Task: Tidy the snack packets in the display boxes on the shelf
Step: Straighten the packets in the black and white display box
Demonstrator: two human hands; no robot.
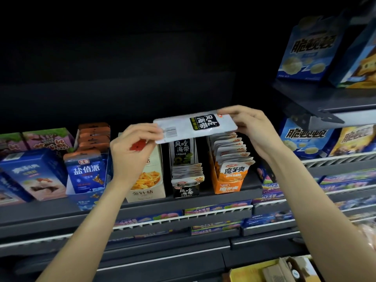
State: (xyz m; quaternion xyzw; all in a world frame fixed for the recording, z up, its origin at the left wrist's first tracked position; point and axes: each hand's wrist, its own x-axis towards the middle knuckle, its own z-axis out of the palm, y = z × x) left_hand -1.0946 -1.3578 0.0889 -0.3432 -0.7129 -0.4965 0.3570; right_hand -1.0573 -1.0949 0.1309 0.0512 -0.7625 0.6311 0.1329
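A white snack packet [195, 127] with a black label lies sideways in the air, held at both ends. My left hand [134, 147] pinches its left end and also has a small red packet [138, 145] tucked against the palm. My right hand [250, 127] grips the packet's right end. Right below stands the black display box [186, 190] with several matching packets stacked in it. Beside it on the right is an orange display box [228, 185] full of packets. On its left stands a cream display box [147, 186], partly hidden by my left wrist.
A blue display box [87, 174] of orange-topped packets and blue cartons [34, 176] stand to the left on the same shelf [183, 202]. A higher shelf [325, 102] with blue boxes juts out at the right. Lower shelves hold flat coloured packs.
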